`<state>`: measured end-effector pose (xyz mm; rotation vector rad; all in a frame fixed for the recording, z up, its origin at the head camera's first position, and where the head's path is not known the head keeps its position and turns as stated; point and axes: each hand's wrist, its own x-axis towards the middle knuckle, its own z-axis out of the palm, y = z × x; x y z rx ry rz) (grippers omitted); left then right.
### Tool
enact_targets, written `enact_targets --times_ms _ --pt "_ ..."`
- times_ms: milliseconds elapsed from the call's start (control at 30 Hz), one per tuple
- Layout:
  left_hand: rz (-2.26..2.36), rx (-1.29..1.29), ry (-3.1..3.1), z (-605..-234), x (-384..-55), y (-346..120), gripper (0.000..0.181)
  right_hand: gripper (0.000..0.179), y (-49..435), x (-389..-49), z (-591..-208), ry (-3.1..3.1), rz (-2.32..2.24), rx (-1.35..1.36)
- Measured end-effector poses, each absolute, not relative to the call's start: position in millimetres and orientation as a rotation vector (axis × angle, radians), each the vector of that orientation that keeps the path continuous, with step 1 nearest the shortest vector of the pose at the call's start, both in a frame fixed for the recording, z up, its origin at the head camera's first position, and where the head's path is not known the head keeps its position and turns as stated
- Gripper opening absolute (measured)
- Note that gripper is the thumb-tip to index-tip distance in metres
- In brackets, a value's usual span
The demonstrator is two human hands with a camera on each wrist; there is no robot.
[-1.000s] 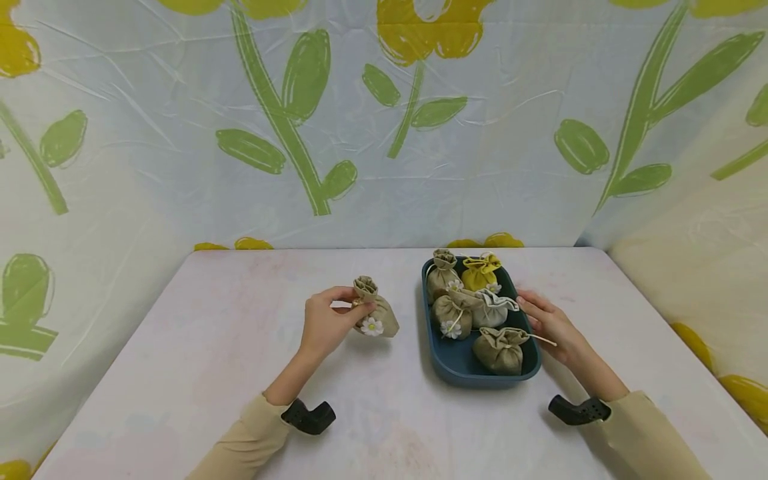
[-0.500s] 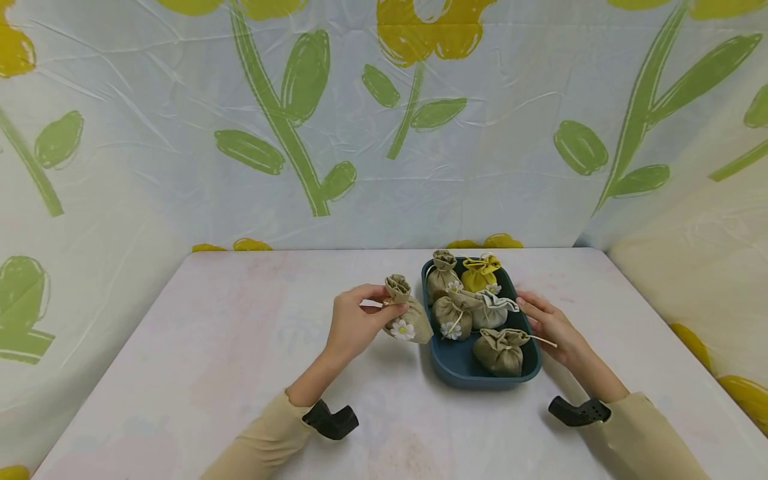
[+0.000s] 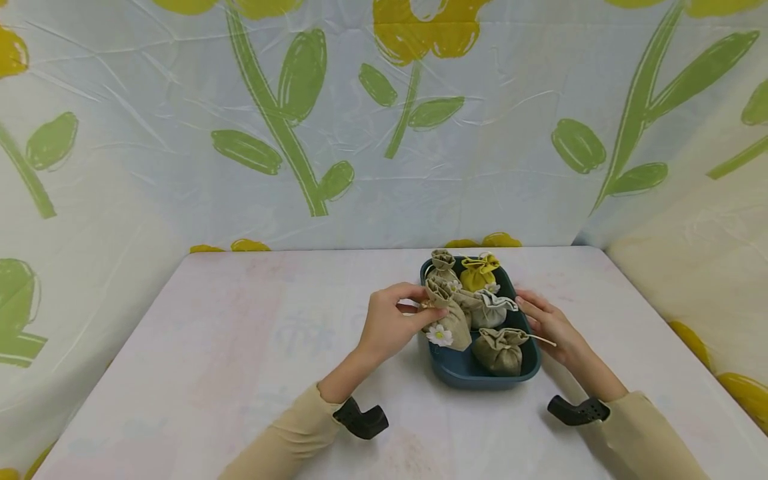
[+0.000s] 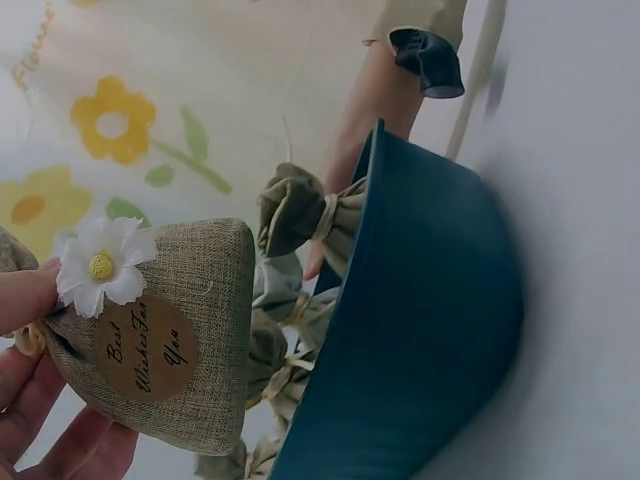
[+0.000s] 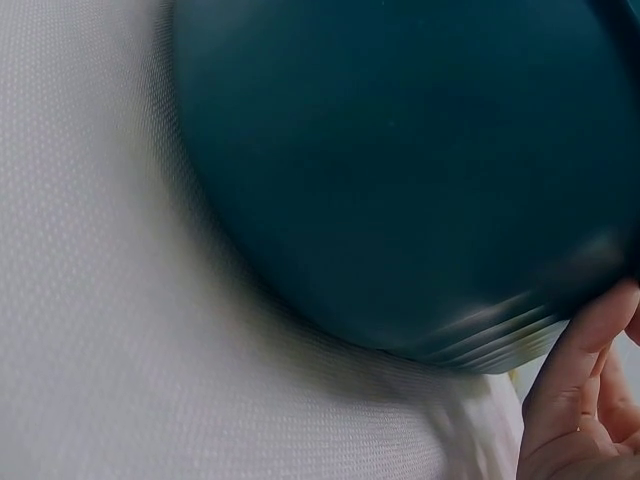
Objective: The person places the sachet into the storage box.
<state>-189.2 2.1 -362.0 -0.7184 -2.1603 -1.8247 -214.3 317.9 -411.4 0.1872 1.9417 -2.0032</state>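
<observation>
In the head view my left hand (image 3: pixel 393 320) pinches the gathered neck of a beige drawstring pouch (image 3: pixel 454 327). The pouch hangs over the left rim of the blue bin (image 3: pixel 462 381). A white fabric daisy (image 4: pixel 103 268) and a round "Best Wishes For You" label (image 4: pixel 148 350) show on its side in the left wrist view. My right hand (image 3: pixel 555 327) rests against the bin's right side with its fingers relaxed; its fingertips touch the wall in the right wrist view. The held pouch hides part of the pouches behind it.
Inside the bin sit a yellow pouch (image 3: pixel 478 275), a pale grey-white one (image 3: pixel 491 313), a darker olive one (image 3: pixel 501 353) with its cord over the rim, and more beige ones. The white table (image 3: pixel 270 347) ends at a flower-print backdrop (image 3: pixel 480 167).
My left hand has carried the beige pouch to the right, from beside the bin to over its left rim. The right hand and the bin have stayed in place.
</observation>
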Motion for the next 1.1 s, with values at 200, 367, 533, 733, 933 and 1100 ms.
enact_targets --times_ms 200,367,533,733,933,1100 --pt "-1.833 -0.797 -2.17 -369 -185 16 0.022 0.011 317 -214 -412 1.945 -2.005 0.189" --pt "-1.779 -0.83 -2.206 -374 -183 22 0.022 0.011 318 -214 -414 1.94 -2.008 0.186" --pt "-1.732 -0.845 -2.237 -378 -184 25 0.02 0.011 318 -214 -413 1.935 -2.013 0.195" --pt "-1.72 -0.858 -2.297 -384 -184 24 0.02 0.011 317 -215 -413 1.913 -2.03 0.196" --pt "-1.605 -0.853 -2.379 -390 -183 25 0.022 0.013 316 -215 -416 1.867 -2.062 0.189" --pt "-1.437 -0.913 -2.42 -390 -186 28 0.025 0.016 317 -216 -414 1.836 -2.101 0.183"
